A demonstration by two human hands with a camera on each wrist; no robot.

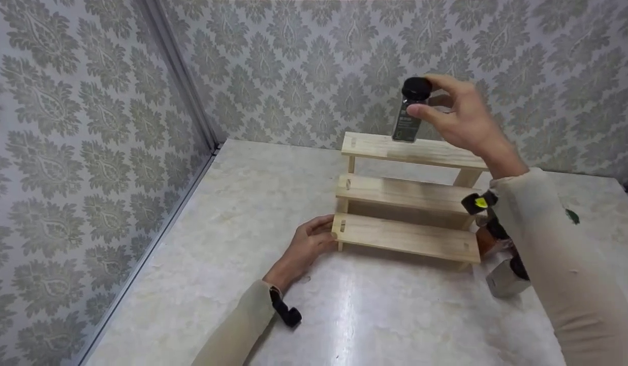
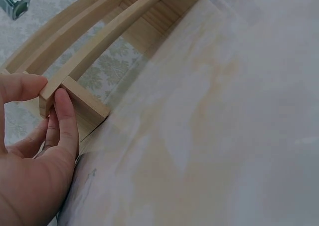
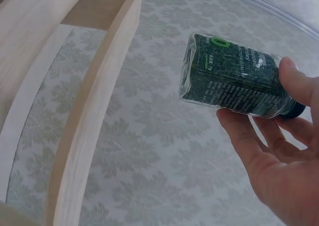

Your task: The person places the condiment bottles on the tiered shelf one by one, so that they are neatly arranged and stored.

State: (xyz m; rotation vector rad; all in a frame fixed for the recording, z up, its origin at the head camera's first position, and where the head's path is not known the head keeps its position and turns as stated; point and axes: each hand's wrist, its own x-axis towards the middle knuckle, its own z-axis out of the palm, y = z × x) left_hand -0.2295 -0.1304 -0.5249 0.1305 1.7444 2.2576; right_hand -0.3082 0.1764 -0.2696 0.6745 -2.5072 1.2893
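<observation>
My right hand [image 1: 464, 117] holds up a glass spice jar [image 1: 408, 123] by its upper part, thumb on one side and fingers on the other. In the right wrist view, the jar [image 3: 234, 76] has a black cap, dark green flakes inside and a label reading parsley. It overlaps the top step of a three-step wooden rack [image 1: 405, 236] in the head view. At the rack's left end, my left hand [image 1: 306, 246] grips the lowest step. The left wrist view has thumb and fingers pinching the corner of that step [image 2: 94, 54].
Right of the rack, partly behind my right sleeve, stand an orange-brown jar [image 1: 488, 241] and a greyish container with a dark lid [image 1: 507, 279]. The rack stands on a pale marbled table [image 1: 232, 203], close to the patterned back wall [image 1: 293, 66]. Another patterned wall [image 1: 65, 152] borders the left.
</observation>
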